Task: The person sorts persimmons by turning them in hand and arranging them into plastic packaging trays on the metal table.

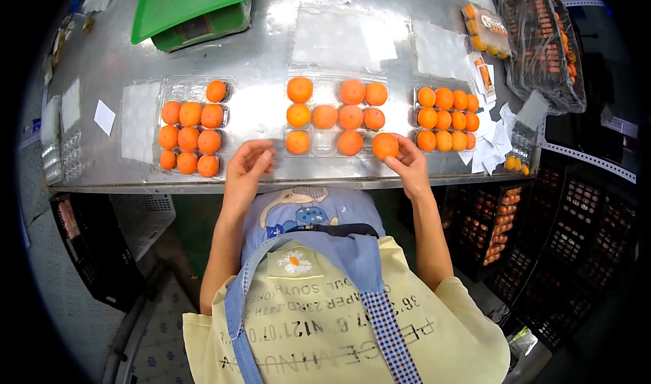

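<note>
In my right hand (410, 165) is an orange (385, 146), gripped by thumb and fingers at the near right corner of the middle clear plastic tray (324, 146). Several oranges sit in that tray; bare cups show in its far and near rows. My left hand (249, 167) hovers at the table's front edge, left of this tray, fingers loosely bent and apart, holding nothing. To the left stands another clear tray (196, 89) with several oranges and gaps in its far row. The right-hand tray (416, 101) has oranges in all the cups I can see.
A green tray (193, 4) rests on a box at the back left of the metal table (261, 65). White paper cards (491, 143) lie scattered at right, near a packed fruit box (487, 30) and a plastic-wrapped crate (542, 51). Dark crates (491, 224) stand below.
</note>
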### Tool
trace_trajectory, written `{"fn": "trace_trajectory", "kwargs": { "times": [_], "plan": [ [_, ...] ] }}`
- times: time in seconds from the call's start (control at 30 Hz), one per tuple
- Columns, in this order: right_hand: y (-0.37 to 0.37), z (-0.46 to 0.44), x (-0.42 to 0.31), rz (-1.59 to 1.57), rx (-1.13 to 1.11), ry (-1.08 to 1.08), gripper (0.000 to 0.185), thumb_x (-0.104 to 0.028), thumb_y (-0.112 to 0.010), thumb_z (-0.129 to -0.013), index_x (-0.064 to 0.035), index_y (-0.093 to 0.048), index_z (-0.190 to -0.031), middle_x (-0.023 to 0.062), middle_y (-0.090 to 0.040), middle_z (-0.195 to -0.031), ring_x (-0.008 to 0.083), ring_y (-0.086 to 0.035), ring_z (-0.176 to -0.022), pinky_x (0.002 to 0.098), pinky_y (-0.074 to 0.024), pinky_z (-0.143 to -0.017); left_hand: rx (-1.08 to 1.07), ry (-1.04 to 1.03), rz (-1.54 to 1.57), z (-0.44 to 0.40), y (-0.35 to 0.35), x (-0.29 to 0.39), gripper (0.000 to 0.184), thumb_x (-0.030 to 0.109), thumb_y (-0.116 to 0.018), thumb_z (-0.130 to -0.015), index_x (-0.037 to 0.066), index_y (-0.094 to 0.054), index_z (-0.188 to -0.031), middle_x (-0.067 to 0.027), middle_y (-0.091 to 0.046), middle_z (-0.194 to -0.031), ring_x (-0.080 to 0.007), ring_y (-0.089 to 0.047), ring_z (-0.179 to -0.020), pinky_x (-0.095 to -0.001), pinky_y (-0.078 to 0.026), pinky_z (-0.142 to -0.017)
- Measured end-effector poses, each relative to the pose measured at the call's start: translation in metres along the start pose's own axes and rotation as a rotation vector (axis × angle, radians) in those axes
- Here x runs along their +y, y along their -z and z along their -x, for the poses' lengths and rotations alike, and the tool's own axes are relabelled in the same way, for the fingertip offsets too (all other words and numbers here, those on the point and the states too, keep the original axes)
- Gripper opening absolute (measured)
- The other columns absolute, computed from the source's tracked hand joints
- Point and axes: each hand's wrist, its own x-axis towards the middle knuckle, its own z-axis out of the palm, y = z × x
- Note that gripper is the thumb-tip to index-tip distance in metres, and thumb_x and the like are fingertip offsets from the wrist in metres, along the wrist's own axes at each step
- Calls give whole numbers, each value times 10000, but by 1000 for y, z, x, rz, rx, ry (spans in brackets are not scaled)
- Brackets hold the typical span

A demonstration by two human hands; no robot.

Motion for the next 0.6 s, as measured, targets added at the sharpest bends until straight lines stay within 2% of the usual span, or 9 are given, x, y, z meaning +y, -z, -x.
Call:
{"fn": "trace_trajectory", "kwargs": {
  "times": [0.07, 0.13, 0.2, 0.3, 0.33, 0.43, 0.53, 0.6],
  "plan": [
    [-12, 6, -9, -171, -70, 42, 629, -126, -788, -730, 27, -502, -1268, 85, -592, -1176, 190, -584, -1075, 339, -455, -951, -134, 2, 0, -3, -12, 13, 227, 147, -577, -937, 37, -581, -1136, -68, -639, -1010, -122, -602, -849, -257, -485, -741],
    [-22, 7, -14, -189, -191, 116, 651, -153, -807, -719, 20, -501, -1267, 86, -588, -1184, 191, -583, -1079, 345, -454, -954, -292, -17, 5, -5, -26, 23, 260, 188, -555, -955, 46, -558, -1174, -89, -633, -1057, -141, -616, -885, -279, -501, -774],
    [-36, 8, -22, -237, -282, 165, 689, -191, -843, -691, 3, -506, -1260, 86, -584, -1191, 198, -582, -1083, 356, -454, -957, -413, 95, 93, -2, -44, 42, 286, 217, -554, -958, 41, -552, -1183, -95, -636, -1064, -152, -625, -902, -291, -512, -782],
    [-49, 6, -26, -242, -424, 201, 620, -102, -806, -706, -9, -528, -1253, 79, -561, -1228, 201, -529, -1155, 377, -372, -1036, -575, 310, 311, 2, -62, 49, 330, 261, -539, -966, 27, -535, -1199, -109, -637, -1075, -173, -634, -945, -309, -525, -801],
    [-54, 5, -30, -211, -455, 221, 620, -118, -816, -699, -18, -539, -1245, 78, -545, -1246, 203, -518, -1167, 376, -360, -1033, -626, 389, 399, 2, -64, 50, 347, 276, -531, -969, 21, -528, -1204, -115, -636, -1079, -181, -637, -962, -315, -529, -809],
    [-61, 0, -33, -18, -495, 366, 645, -136, -821, -698, -14, -525, -1258, 87, -537, -1257, 202, -509, -1173, 367, -377, -995, -740, 395, 601, 3, -64, 40, 375, 232, -585, -940, 4, -510, -1229, -113, -624, -1110, -178, -619, -1019, -316, -513, -860],
    [-71, 2, -43, -143, -418, 341, 645, -144, -810, -712, -11, -509, -1267, 86, -542, -1233, 200, -515, -1143, 361, -391, -959, -552, 82, 387, 11, -66, 48, 453, 136, -667, -875, 9, -487, -1270, -99, -609, -1138, -165, -590, -1068, -311, -486, -911],
    [-68, 1, -41, -199, -420, 268, 625, -150, -786, -740, -11, -499, -1278, 86, -548, -1227, 195, -520, -1132, 353, -394, -955, -495, -29, 337, 13, -64, 46, 520, 78, -712, -820, 15, -484, -1283, -89, -600, -1156, -160, -571, -1095, -311, -468, -932]
  ]
}}
